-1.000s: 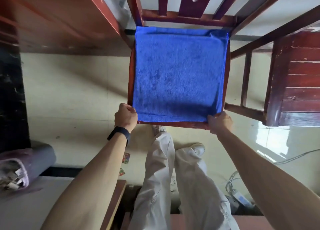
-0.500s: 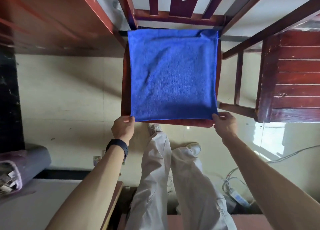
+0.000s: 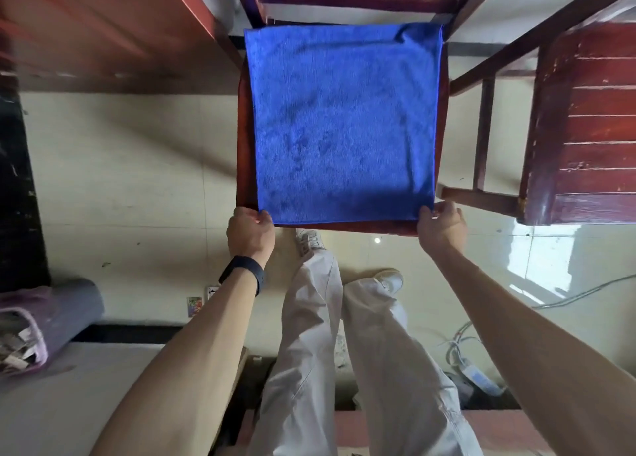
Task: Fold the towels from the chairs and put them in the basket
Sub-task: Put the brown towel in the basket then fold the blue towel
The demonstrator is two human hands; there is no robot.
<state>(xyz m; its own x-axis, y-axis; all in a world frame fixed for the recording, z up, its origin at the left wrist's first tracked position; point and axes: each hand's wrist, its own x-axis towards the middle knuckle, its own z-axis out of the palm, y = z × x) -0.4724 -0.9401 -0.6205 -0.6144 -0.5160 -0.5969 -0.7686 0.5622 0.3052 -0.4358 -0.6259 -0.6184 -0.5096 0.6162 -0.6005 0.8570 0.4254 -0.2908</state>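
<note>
A blue towel [image 3: 344, 121] lies spread flat and square on the seat of a dark red wooden chair [image 3: 246, 146]. My left hand [image 3: 250, 232] pinches the towel's near left corner at the seat's front edge. My right hand [image 3: 441, 226] pinches the near right corner. The far right corner of the towel is slightly rumpled. No basket is in view.
A second red wooden chair [image 3: 592, 125] stands close on the right, a reddish table edge [image 3: 103, 32] at upper left. My legs in light trousers [image 3: 344, 352] are below the seat. A purple rolled item [image 3: 51, 321] lies at left, cables and a power strip [image 3: 478, 373] at lower right.
The towel slid a little toward the seat's front edge and now looks narrower on the seat. Both hands shifted from gripping the front corners to pinching them, thumbs showing on top.
</note>
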